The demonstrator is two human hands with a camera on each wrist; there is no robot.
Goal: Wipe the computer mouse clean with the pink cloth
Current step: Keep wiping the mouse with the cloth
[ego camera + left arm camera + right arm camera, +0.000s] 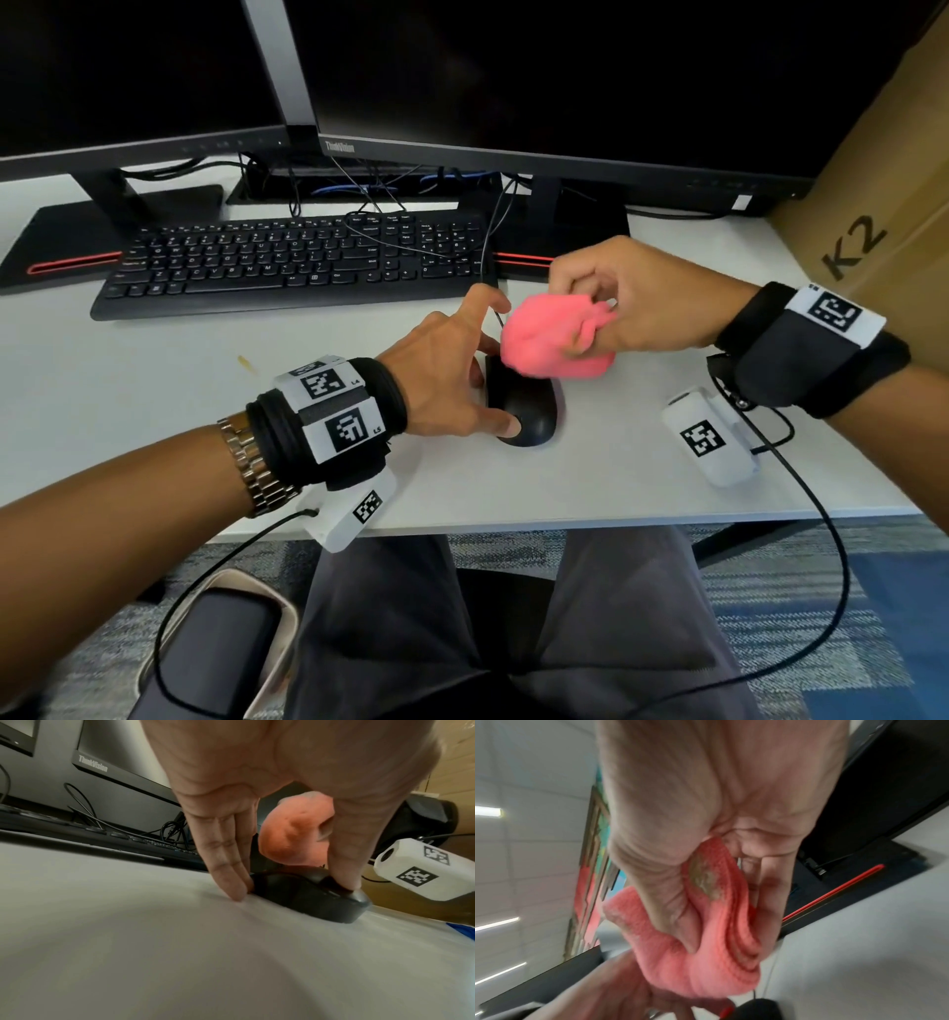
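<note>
A black wired computer mouse (529,406) lies on the white desk (154,390) in front of me. My left hand (452,380) pinches it from the left: thumb on its near end, fingers at its far left side, index finger raised. The left wrist view shows the mouse (308,892) held between thumb and fingers. My right hand (631,298) grips a bunched pink cloth (554,339) over the mouse's front; whether cloth and mouse touch is unclear. In the right wrist view the pink cloth (711,933) carries a yellowish stain, and the mouse (757,1010) is just below it.
A black keyboard (298,262) lies behind the mouse, with two dark monitors (513,77) and tangled cables behind it. A cardboard box (883,205) stands at the right. A small yellowish smear (247,364) marks the desk left of the hands. The desk's front edge is close.
</note>
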